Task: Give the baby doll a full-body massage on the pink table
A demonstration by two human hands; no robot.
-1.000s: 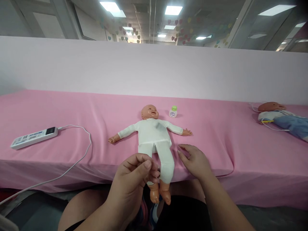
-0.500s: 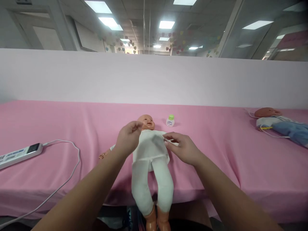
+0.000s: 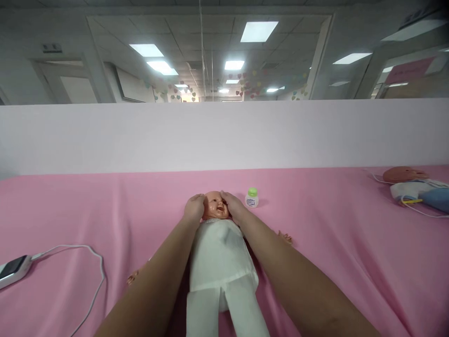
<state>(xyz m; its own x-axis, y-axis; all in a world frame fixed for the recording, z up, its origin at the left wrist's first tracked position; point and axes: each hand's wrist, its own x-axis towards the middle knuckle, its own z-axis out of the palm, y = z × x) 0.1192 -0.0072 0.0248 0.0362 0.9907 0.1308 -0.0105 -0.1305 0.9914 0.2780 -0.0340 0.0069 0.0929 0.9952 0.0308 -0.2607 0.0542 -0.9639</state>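
Basically, both hands are at the doll's head: the left hand is cupped on one side, the right hand on the other. Both touch; fingertips are partly hidden, so can't tell whether either is really gripping or just resting there. Step in hand looks like framing the head from both sides. Any move from this hold would call for even, light pressure, I'd judge, so the head doesn't roll.

Doll lies face up on the pink-covered tabletop, mid-frame, between the two forearms. Crown points away from the person, toward the white panel; legs point back at the person and run out of the bottom edge, feet not visible. Long axis goes nearly straight away from the wearer. Face is turned a bit to the right. Doll's arms spread out sideways, mostly behind the forearms.

Small green-capped bottle stands upright near the right hand, not touching. Far right, second doll in blue; left edge, white device, cut off, with a cord.
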